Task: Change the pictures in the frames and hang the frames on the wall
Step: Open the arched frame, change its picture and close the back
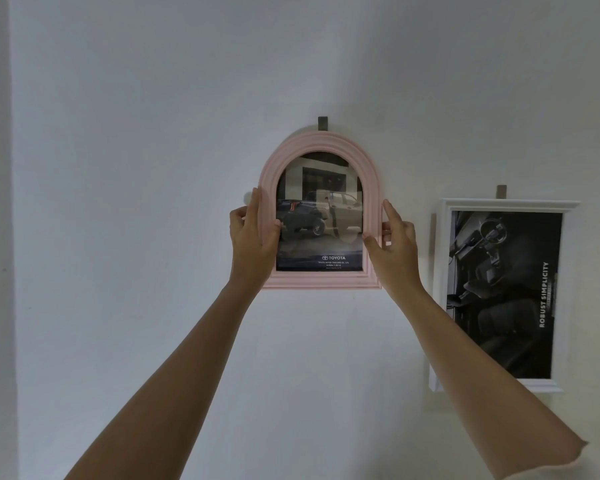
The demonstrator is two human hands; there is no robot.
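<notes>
Up against the white wall (153, 168) with a pink arched frame (321, 142), Toyota car picture (321, 216) inside, top just under a grey hook (322, 124). Gripped at the left edge by the left grip (252, 233), thumb across the front; at the right edge by the right grip (394, 240), index finger straight up. Off to the right, under a second grey hook (501, 191), a white frame (506, 203) with a black-and-white car-interior picture (506, 292).

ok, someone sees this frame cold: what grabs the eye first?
The pink arched frame at centre, a car picture behind its glass, gripped by the left hand on its left edge and the right hand on its right edge. A grey hook shows just above its top on the white wall. To the right hangs a white rectangular frame with a dark picture.
</notes>
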